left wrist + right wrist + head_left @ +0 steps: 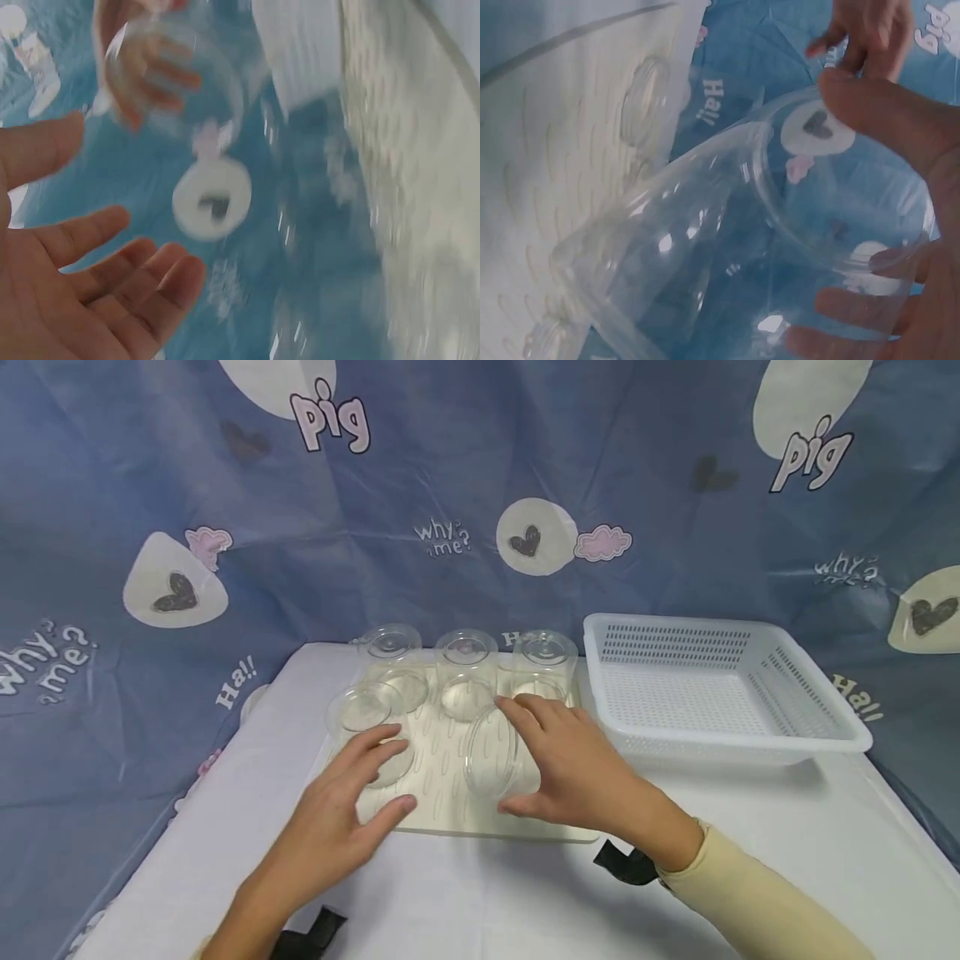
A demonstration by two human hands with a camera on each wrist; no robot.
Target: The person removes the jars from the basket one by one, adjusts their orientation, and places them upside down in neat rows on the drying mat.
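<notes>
My right hand (577, 768) holds a clear plastic cup (491, 752) tipped on its side above the cream mat (442, 814), its round mouth facing left. In the right wrist view, the thumb (877, 112) lies at the rim of that cup (682, 247), and the other fingers show through its wall. To the left, my left hand (330, 827) has spread fingers and grips nothing; the left wrist view shows its palm (82, 300) apart from the blurred held cup (176, 82). Just beyond it stands another clear cup (367, 706).
Three more clear cups, left (390, 643), middle (465, 652) and right (545, 650), line the mat's back. A white perforated basket (735, 741) stands at the right. Behind the white-covered table (465, 902) hangs a blue printed cloth (420, 460).
</notes>
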